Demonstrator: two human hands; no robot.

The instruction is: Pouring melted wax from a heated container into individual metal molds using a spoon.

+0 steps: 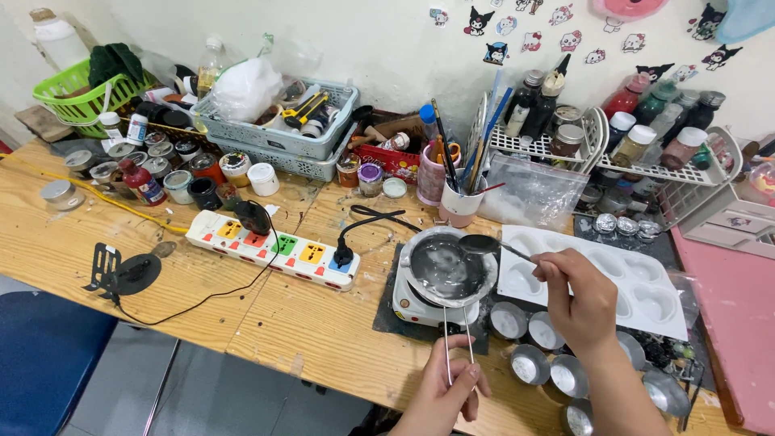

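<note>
One small white hotplate (416, 305) sits on the wooden table (73, 250), one metal melting pot (449, 268) on top, liquid inside. One white heart mould (601, 284) lies just right; I count about six round tins (508, 320) in front. Left hand (446, 397) pinches the pot's two wire handles (457, 339), fingers closed. Right hand (575, 300) grips one spoon (486, 245), bowl over the pot's rim.
</note>
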